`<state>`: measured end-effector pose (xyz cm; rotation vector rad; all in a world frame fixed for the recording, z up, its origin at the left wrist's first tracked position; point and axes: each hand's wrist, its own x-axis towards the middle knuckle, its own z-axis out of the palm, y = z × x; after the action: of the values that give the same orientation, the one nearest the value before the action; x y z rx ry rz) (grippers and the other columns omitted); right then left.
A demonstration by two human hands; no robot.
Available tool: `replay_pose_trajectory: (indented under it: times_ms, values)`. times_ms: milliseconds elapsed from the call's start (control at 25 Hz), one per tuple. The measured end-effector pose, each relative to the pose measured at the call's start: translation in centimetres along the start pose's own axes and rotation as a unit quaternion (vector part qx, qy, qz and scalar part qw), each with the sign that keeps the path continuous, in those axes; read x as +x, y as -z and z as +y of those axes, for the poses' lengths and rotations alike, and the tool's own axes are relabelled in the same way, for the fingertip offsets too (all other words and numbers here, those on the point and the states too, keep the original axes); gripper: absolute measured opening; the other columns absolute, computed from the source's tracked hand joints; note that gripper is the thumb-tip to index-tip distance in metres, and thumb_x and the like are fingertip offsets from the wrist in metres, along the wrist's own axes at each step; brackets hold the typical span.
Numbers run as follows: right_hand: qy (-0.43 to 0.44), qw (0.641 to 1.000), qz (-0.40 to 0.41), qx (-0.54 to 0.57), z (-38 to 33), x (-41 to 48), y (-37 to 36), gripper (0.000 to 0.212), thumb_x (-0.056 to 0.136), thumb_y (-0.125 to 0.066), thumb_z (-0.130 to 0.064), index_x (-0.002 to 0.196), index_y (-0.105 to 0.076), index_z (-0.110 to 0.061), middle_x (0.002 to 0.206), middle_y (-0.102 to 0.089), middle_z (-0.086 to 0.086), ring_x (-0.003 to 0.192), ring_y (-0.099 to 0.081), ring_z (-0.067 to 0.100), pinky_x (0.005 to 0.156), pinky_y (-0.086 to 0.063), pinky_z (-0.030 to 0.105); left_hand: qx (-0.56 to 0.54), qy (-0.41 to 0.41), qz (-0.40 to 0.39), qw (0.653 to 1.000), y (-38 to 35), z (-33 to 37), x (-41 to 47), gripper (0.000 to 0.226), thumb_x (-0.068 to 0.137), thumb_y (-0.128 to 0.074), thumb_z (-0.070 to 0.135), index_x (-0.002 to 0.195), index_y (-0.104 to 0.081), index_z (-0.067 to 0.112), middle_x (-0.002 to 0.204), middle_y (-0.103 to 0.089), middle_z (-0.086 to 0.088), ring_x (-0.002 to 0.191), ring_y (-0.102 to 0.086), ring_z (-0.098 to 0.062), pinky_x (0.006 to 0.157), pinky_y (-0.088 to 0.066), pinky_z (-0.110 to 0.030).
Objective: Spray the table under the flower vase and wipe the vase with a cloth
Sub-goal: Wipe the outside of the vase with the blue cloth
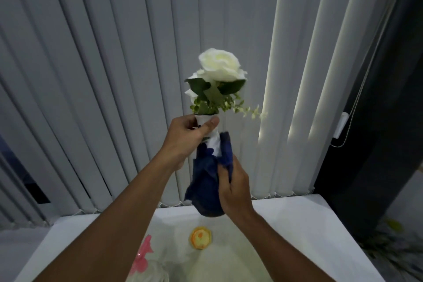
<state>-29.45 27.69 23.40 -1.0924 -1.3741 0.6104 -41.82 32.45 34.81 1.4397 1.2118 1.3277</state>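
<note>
I find the vase (211,137) raised above the surface (297,217), long axis upright, my left hand (187,137) with fingers (209,125) clenched at its neck, and my right hand (233,188) pressing the blue cloth (206,178) around the body directly below.

White table (286,224) — bearing a yellow-orange disc (201,237) and pink-topped clear bottle (146,265).
</note>
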Motion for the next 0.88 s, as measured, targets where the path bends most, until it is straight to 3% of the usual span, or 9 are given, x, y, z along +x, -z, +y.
replay_pose_trajectory:
  times_ms: [80,120,200,280,400,520,600,760,880]
  values:
    - [-0.128,0.989,0.015,0.072,0.5,-2.0,0.1,0.022,0.106,-0.044,-0.026,0.11,-0.065,-0.029,0.094,-0.073,-0.005,0.092,-0.068,0.011,0.079,-0.054,0.027,-0.031,0.005,-0.003,1.0,0.6,0.2,0.4,0.017,0.087,-0.08,0.027,0.093,-0.079,0.012,0.092,-0.082,-0.007,0.083,-0.078,-0.019,0.08,-0.061,-0.033]
    - [-0.215,0.968,0.024,0.124,0.8,-2.4,-0.1,0.023,0.106,-0.043,-0.029,0.104,-0.065,-0.032,0.095,-0.074,0.0,0.095,-0.069,0.018,0.083,-0.056,0.032,-0.035,0.01,-0.003,0.999,0.8,0.1,0.6,0.018,0.087,-0.079,0.027,0.095,-0.079,0.01,0.094,-0.082,-0.008,0.085,-0.078,-0.021,0.083,-0.061,-0.036]
    - [-0.355,0.902,0.049,0.241,1.1,-2.2,-0.3,0.025,0.104,-0.046,-0.04,0.104,-0.069,-0.029,0.104,-0.076,0.011,0.103,-0.069,0.028,0.096,-0.055,0.046,-0.034,0.015,-0.011,0.999,1.0,-0.3,0.7,0.024,0.087,-0.079,0.029,0.1,-0.079,0.009,0.098,-0.082,-0.009,0.093,-0.078,-0.027,0.09,-0.062,-0.04]
    - [-0.4,0.864,0.063,0.299,0.7,-1.6,-0.7,0.032,0.1,-0.05,-0.046,0.11,-0.071,-0.023,0.107,-0.075,0.017,0.105,-0.069,0.035,0.101,-0.052,0.054,-0.029,0.009,-0.018,0.999,0.7,-0.7,0.5,0.034,0.083,-0.081,0.036,0.104,-0.078,0.01,0.098,-0.081,-0.006,0.098,-0.078,-0.029,0.088,-0.063,-0.038]
    - [-0.378,0.866,0.11,0.309,-0.3,-1.5,-1.2,0.026,0.101,-0.052,-0.041,0.103,-0.071,-0.023,0.099,-0.075,0.014,0.099,-0.07,0.032,0.093,-0.055,0.048,-0.009,-0.009,0.027,1.0,-0.2,-1.3,-0.1,0.035,0.083,-0.082,0.04,0.107,-0.076,0.015,0.096,-0.08,0.001,0.093,-0.078,-0.019,0.075,-0.061,-0.023]
    - [-0.329,0.896,0.128,0.269,-1.6,-1.8,-2.0,0.023,0.102,-0.052,-0.039,0.096,-0.07,-0.026,0.092,-0.074,0.007,0.093,-0.07,0.025,0.081,-0.055,0.038,0.078,-0.045,0.102,0.991,-1.4,-1.1,-0.4,0.04,0.082,-0.081,0.05,0.107,-0.074,0.019,0.095,-0.078,0.007,0.085,-0.075,-0.01,0.073,-0.06,-0.026]
    - [-0.284,0.922,0.128,0.23,-2.0,-2.1,-2.9,0.021,0.102,-0.051,-0.035,0.102,-0.069,-0.024,0.094,-0.074,0.006,0.092,-0.07,0.021,0.077,-0.054,0.031,0.122,-0.052,0.132,0.982,-1.7,-0.7,-0.3,0.043,0.085,-0.077,0.051,0.112,-0.071,0.018,0.099,-0.075,0.005,0.086,-0.071,-0.014,0.075,-0.057,-0.029]
    - [-0.176,0.974,0.09,0.108,-2.5,-0.5,-2.7,0.019,0.105,-0.046,-0.023,0.106,-0.064,-0.022,0.083,-0.068,-0.003,0.078,-0.066,0.007,0.062,-0.047,0.011,0.138,-0.007,0.095,0.986,-0.6,0.0,0.8,0.043,0.088,-0.073,0.048,0.119,-0.069,0.019,0.114,-0.075,-0.002,0.101,-0.072,-0.025,0.089,-0.062,-0.044]
    - [-0.111,0.993,0.049,0.012,-3.2,2.2,-1.6,0.025,0.104,-0.043,-0.01,0.103,-0.059,-0.029,0.08,-0.062,-0.017,0.072,-0.061,-0.008,0.061,-0.045,0.004,0.13,-0.015,0.065,0.989,0.1,0.9,0.6,0.031,0.088,-0.076,0.041,0.111,-0.067,0.022,0.119,-0.075,-0.007,0.107,-0.072,-0.027,0.095,-0.06,-0.048]
